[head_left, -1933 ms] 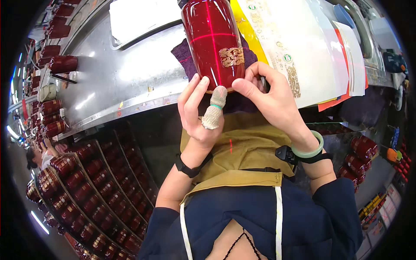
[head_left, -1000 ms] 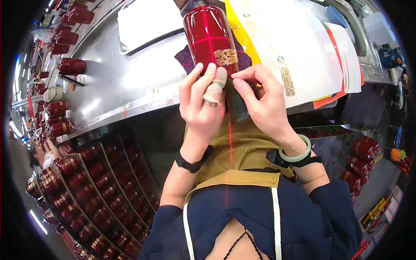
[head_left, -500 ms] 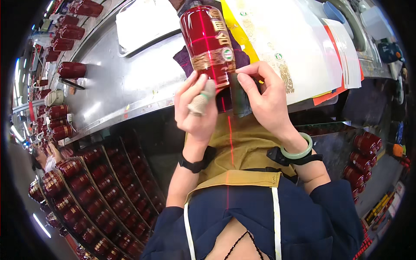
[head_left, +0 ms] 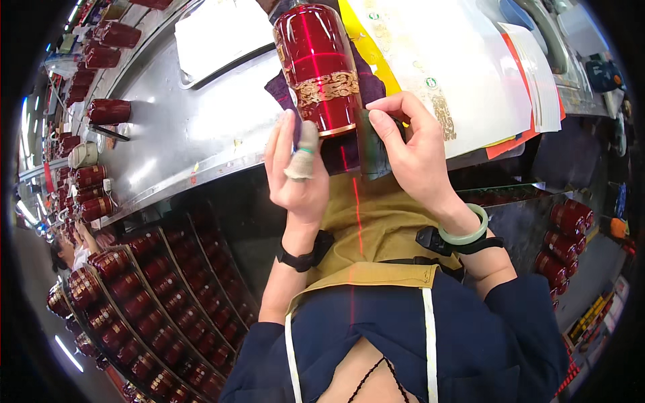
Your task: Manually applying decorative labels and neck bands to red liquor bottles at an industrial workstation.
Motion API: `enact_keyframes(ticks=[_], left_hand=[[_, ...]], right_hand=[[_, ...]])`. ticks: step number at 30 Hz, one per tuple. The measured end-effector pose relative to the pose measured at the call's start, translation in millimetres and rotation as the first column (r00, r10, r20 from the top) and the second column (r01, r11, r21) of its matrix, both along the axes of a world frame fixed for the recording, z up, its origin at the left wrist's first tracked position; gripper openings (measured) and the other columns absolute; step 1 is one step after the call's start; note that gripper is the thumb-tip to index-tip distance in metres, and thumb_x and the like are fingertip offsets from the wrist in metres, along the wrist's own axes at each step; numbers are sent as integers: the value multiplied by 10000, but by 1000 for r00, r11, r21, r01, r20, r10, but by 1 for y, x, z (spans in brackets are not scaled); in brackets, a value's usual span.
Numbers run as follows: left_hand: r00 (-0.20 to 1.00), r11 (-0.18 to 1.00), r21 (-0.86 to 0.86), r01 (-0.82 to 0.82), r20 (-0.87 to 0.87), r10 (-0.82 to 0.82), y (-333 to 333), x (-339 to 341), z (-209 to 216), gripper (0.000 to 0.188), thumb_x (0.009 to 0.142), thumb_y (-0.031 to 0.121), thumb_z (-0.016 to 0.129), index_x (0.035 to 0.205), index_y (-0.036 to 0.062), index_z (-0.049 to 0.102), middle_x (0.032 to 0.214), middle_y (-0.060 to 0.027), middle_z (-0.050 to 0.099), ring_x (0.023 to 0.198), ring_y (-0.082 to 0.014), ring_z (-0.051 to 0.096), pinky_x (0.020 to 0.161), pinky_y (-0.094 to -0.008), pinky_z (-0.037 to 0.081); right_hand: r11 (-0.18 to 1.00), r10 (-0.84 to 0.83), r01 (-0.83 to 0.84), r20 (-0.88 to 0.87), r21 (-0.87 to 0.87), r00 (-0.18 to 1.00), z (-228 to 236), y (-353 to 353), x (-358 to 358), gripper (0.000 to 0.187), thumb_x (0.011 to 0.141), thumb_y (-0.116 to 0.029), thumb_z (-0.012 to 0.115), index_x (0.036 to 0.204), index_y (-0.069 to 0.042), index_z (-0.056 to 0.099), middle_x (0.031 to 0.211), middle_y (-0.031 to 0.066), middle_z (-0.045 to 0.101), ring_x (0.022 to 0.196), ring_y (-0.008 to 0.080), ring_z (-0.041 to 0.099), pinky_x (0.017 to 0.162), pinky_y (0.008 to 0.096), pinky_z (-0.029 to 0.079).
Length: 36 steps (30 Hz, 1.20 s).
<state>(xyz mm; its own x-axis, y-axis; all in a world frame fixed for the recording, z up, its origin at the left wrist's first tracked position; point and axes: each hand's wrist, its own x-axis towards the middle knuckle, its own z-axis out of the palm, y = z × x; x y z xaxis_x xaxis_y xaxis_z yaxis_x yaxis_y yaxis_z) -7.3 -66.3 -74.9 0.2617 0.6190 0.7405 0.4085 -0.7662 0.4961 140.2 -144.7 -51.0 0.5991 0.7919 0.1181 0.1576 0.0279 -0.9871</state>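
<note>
A glossy red bottle (head_left: 322, 54) with a gold ornamental band lies on a dark purple cloth (head_left: 366, 79), its base toward me. Beside the lower left of the base is my left hand (head_left: 299, 164), fingers stretched out and apart, with pale fabric covers on a finger or thumb. Nothing shows in its grasp; whether a fingertip touches the glass I cannot tell. My right hand (head_left: 413, 151) pinches a thin, dark green flat piece (head_left: 373, 149) between thumb and fingers. That piece stands at the right edge of the base. A red laser cross falls on the bottle.
White sheets with gold prints (head_left: 463, 80) lie on the right, over yellow and orange sheets. A white-covered tray (head_left: 222, 40) sits on the metal table (head_left: 154, 144). Racks of red bottles (head_left: 161, 295) stand lower left. Another person (head_left: 67, 254) is at far left.
The bottle has rolled to the left, so the gold characters and green emblem have left its upper face. My left hand has drawn slightly left and its fingers opened. My right hand barely moved.
</note>
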Motion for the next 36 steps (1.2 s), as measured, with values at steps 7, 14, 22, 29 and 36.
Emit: enact_keyframes(ticks=[7, 14, 22, 29, 36], left_hand=[[996, 995, -61, 83, 30, -81, 5, 2, 4, 288, 780, -138, 769, 1054, -55, 734, 1130, -140, 744, 1116, -321, 691, 939, -400, 580], [996, 998, -28, 53, -74, -55, -3, 2, 12, 498, 725, -115, 783, 1209, -23, 711, 1289, -162, 670, 1170, -337, 646, 1003, -415, 523], [988, 988, -85, 130, -72, -136, 10, -6, 2, 526, 782, -33, 789, 1289, -53, 650, 1281, -186, 674, 1166, -343, 653, 1004, -406, 523], [988, 968, -200, 148, -15, -154, 13, -9, -6, 533, 809, -57, 744, 1326, -63, 614, 1276, -213, 672, 1138, -355, 675, 982, -393, 534], [985, 939, -318, 135, -64, -163, 12, -18, -1, 590, 802, -98, 693, 1377, -75, 564, 1340, -247, 630, 1216, -392, 634, 1038, -416, 499]], right_hand=[[999, -20, 20, -16, -39, 1000, 3, 3, 1, 87, 939, -56, 676, 968, 26, 671, 895, 122, 672, 823, 204, 661, 759, 323, 524], [1000, -5, 5, -66, -6, 998, 19, -1, -2, 77, 925, -34, 681, 981, 19, 678, 887, 129, 671, 806, 227, 672, 754, 331, 523], [995, -52, 57, 66, -77, 996, 9, -3, 11, 85, 938, -60, 673, 960, 22, 666, 869, 132, 668, 796, 228, 665, 745, 326, 519], [976, -79, 121, 220, -183, 972, 4, -1, 17, 92, 944, -71, 674, 966, 18, 665, 877, 142, 667, 806, 244, 664, 740, 340, 515], [987, -64, 91, 189, -135, 980, 1, 3, 5, 73, 938, -33, 668, 963, 30, 641, 911, 133, 680, 808, 237, 656, 756, 329, 514]])
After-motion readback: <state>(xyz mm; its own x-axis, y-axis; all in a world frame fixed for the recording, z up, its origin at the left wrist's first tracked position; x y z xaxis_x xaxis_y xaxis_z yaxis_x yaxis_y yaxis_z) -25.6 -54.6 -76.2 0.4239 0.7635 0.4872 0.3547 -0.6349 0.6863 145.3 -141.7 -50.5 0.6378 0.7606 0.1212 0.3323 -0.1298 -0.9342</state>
